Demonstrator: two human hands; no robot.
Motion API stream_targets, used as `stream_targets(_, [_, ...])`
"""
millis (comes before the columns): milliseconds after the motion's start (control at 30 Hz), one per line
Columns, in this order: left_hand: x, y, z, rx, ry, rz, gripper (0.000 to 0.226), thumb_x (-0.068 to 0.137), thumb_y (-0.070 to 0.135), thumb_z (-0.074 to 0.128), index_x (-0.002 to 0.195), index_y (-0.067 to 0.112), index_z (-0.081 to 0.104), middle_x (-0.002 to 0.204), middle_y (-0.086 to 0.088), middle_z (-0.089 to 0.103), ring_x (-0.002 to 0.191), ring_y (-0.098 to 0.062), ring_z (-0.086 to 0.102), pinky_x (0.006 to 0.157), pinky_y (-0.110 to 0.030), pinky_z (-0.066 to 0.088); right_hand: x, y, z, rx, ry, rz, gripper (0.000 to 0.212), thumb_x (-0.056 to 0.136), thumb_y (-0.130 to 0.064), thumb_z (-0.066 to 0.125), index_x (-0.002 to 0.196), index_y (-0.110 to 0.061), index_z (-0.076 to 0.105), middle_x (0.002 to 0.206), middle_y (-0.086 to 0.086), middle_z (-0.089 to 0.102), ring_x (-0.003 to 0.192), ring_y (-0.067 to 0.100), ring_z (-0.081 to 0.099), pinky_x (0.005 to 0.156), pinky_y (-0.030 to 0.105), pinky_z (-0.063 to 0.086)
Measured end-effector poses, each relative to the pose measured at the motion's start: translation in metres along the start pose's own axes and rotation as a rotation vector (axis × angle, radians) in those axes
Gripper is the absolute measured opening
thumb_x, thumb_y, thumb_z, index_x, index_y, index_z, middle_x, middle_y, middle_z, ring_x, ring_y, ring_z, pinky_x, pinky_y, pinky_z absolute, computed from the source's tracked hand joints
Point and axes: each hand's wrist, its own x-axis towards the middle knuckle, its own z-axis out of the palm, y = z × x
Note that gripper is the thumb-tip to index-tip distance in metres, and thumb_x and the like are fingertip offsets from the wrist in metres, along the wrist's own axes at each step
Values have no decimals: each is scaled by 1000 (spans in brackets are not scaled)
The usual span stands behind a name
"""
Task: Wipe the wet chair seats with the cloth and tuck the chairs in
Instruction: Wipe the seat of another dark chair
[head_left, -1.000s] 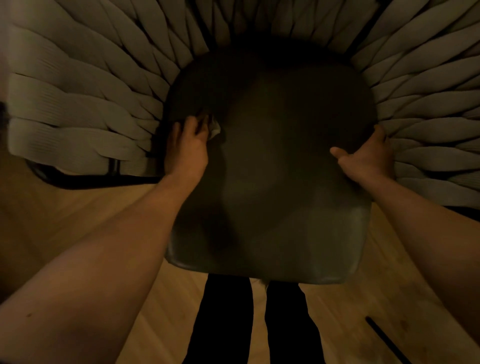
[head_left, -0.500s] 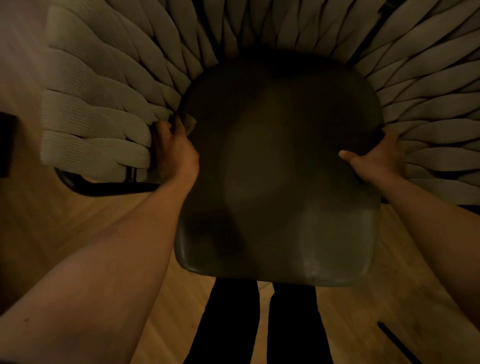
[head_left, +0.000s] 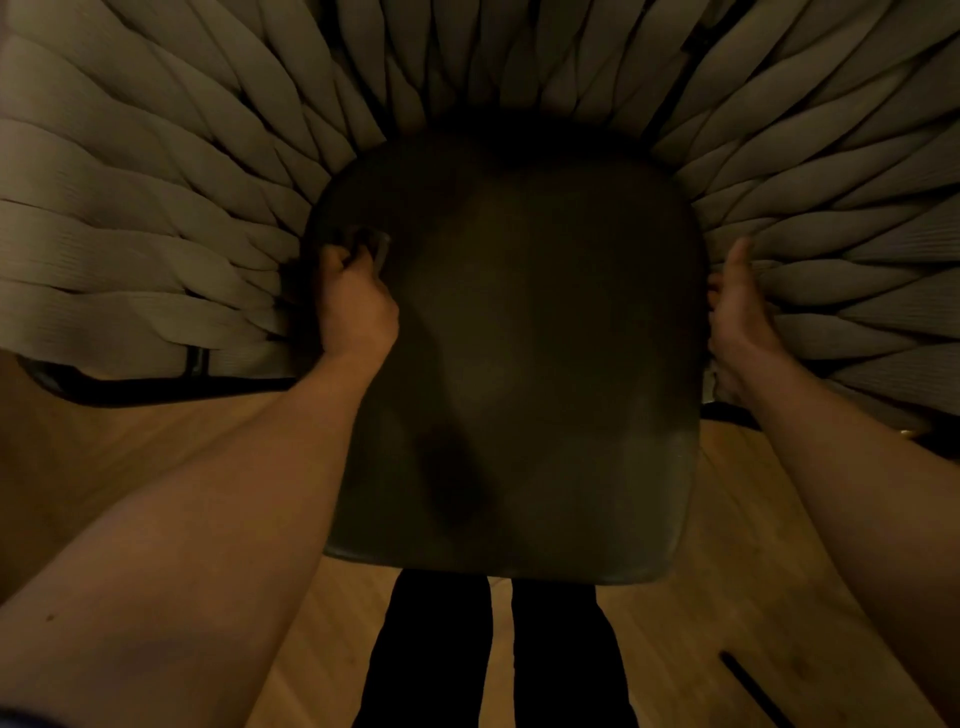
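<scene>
Dim lighting; view is straight down onto a dark, smooth, rounded-square chair seat (head_left: 524, 332), which fills the centre of the scene. A fan of thick pale woven fabric straps (head_left: 130, 218) forming the chair's back and sides surrounds the seat on the left, far and right sides, carried on a dark metal frame (head_left: 156, 385) visible low at left.

The left hand (head_left: 356, 306) rests on the far-left part of the seat, fingers curled around a small, pale crumpled cloth (head_left: 375, 245); a corner of the cloth protrudes beyond the knuckles and lies on the seat surface, just beside the left straps.

The right hand (head_left: 737, 317) is at the seat's right edge, thumb raised and palm against the edge. Its fingers are hidden below the seat; whether they grip cannot be told.

Light wooden plank floor (head_left: 104, 467) lies beneath. Dark trouser legs (head_left: 431, 649) stand at the near edge of the seat.
</scene>
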Motion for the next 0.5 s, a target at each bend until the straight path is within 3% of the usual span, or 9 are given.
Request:
stream_targets(67, [-7,17,13,10,-18,65,33,95,7,44,124,1,57,127,-19,43,106,-36,50,97,-42,45,-48,-21,10,-35,-58,6,134,42,-113,25,149,-36,50,150,-5,54,131,20,55,109,45,44])
stream_targets(200, [-27,58,33,59,-51,143,48,95,9,47,143,5,44,129,-18,44,106,-32,48,96,-41,44,-85,-39,16,-37,-90,-22,95,87,-89,18,154,-26,43,151,1,53,127,18,54,102,36,42])
stream_targets(267, [-38,78,43,63,-70,159,51,94,8,47,145,5,42,129,-17,45,106,-32,47,96,-40,44,-86,-39,16,-4,-115,-6,112,73,-100,20,153,-26,43,152,-1,52,126,17,53,107,39,40])
stream_targets(333, [-48,97,53,54,-88,194,53,92,5,48,145,4,42,128,-16,46,104,-33,47,95,-41,45,-75,-34,14,0,-113,-12,146,35,-113,25,155,-31,42,155,-2,49,136,20,50,116,47,37])
stream_targets(367, [-52,105,60,47,-95,214,53,92,5,49,145,3,42,127,-16,47,103,-34,47,94,-42,45,-66,-30,12,6,-113,-18,153,26,-114,25,155,-33,42,156,-2,48,138,21,48,118,49,36])
stream_targets(500, [-70,148,78,49,-161,283,55,92,10,51,146,5,40,132,-17,45,104,-34,48,96,-41,43,-51,-21,8,-15,-134,-19,153,25,-115,24,153,-33,45,153,-2,51,138,22,50,118,50,37])
